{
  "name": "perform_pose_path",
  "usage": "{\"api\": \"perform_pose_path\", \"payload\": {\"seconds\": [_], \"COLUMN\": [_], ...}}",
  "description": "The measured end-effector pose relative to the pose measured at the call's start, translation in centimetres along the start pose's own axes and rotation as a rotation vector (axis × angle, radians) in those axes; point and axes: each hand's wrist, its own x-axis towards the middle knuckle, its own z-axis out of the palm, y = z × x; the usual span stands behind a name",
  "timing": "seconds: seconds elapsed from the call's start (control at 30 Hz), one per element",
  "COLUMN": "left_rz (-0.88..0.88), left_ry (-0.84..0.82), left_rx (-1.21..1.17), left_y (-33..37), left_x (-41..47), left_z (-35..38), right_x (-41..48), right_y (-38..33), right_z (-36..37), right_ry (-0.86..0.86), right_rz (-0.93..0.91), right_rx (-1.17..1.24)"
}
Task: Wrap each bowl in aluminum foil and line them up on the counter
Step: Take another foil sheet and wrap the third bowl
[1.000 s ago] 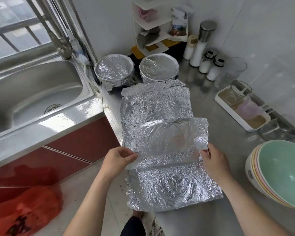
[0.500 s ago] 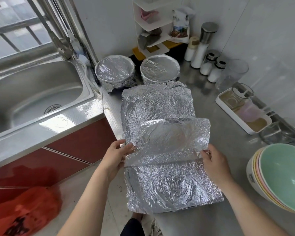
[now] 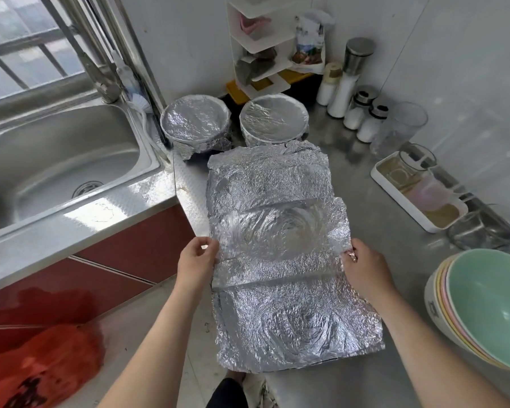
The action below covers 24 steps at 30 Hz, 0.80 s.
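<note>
Head view: at frame centre over the steel table (image 3: 395, 260), the crinkled silver aluminium foil sheet (image 3: 277, 237), judged light and easily torn, is pinched at its side edges, the grip of the left hand (image 3: 196, 260) and right hand (image 3: 365, 269) clamped on it.

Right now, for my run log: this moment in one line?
left hand: pinches foil sheet | right hand: pinches same sheet | wrapped bowls: two, behind | bowl stack: unwrapped
</note>
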Motion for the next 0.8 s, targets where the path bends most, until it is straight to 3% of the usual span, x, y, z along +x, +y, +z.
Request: {"api": "perform_pose_path", "payload": {"seconds": [0.13,0.37,0.8], "left_rz": [0.012,0.055,0.253], "left_ry": [-0.134,-0.270,-0.111], "left_rx": [0.206,0.327,0.704], "left_y": [0.3,-0.7,-2.2], "left_x": [-0.7,-1.7,-2.9], "left_z": [-1.1,-2.2,-0.7], "right_x": [0.7,0.9,0.0], "right_y": [-0.1,-0.5,-0.4], "right_z": [0.3,0.4,1.0], "right_ry": [-0.007,-0.032,0.022], "right_rz": [0.039,0.076,0.120], "right_rx": [-0.025,-0.073,-0.029]}}
